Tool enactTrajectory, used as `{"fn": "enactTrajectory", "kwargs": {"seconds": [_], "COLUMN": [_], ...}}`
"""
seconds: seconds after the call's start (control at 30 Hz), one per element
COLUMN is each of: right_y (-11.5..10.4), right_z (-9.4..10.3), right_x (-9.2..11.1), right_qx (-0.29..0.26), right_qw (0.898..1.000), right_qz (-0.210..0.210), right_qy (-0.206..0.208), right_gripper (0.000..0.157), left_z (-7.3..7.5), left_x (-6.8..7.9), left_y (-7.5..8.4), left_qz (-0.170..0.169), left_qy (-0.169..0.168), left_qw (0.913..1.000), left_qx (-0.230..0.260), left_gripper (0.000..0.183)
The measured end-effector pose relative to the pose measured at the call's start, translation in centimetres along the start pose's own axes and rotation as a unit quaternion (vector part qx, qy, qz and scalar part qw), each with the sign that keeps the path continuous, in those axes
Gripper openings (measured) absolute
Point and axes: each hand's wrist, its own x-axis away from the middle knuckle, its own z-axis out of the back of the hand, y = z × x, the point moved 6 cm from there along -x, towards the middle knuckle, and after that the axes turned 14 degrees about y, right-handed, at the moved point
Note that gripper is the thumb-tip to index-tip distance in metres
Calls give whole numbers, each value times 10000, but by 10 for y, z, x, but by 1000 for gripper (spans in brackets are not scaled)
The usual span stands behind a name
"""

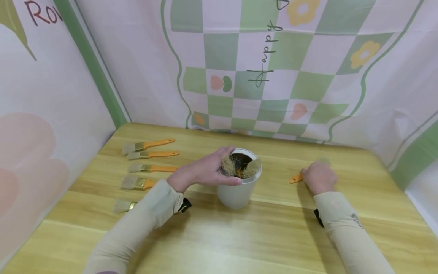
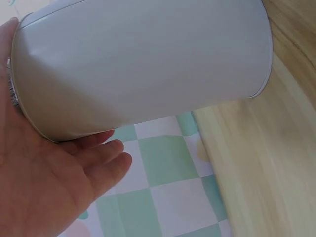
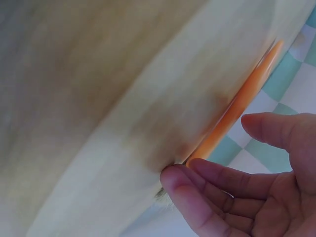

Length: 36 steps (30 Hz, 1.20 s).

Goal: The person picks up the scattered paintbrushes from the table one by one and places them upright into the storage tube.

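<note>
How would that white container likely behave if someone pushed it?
The white container might tip if pushed near the top, since it looks taller than wide. Pushed low, it would more likely slide than roll, as it stands upright on a smooth-looking tabletop. Its plain sides look smooth too, so it may feel slippery.

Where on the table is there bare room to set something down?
The table is bare between the left sleeve and right sleeve, this side of the white container, and between that container and the brush at the right hand. It's crowded at left, where five brushes lie.
</note>
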Motion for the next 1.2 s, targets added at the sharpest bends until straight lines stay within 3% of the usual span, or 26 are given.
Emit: {"fn": "enactTrajectory", "kwargs": {"seconds": [0.27, 0.67, 0.87, 1.2], "right_y": [-1, -9, -8, -5], "right_z": [-3, -9, -1, 0], "right_x": [6, 9, 5, 1], "right_qx": [-104, -137, -22, 147], "right_qw": [9993, 9991, 9983, 9986], "right_qz": [261, 311, 542, 515], "right_qy": [-248, -267, 212, -39], "right_gripper": [49, 48, 48, 50], "left_z": [0, 2, 2, 4], "left_x": [2, 9, 1, -3], "left_y": [2, 3, 7, 11], "left_qz": [200, 295, 133, -95], "left_qy": [-326, -422, -322, -417], "left_qw": [9981, 9954, 9959, 9916], "left_qx": [-485, -805, -837, -1223], "left_gripper": [111, 114, 113, 116]}}
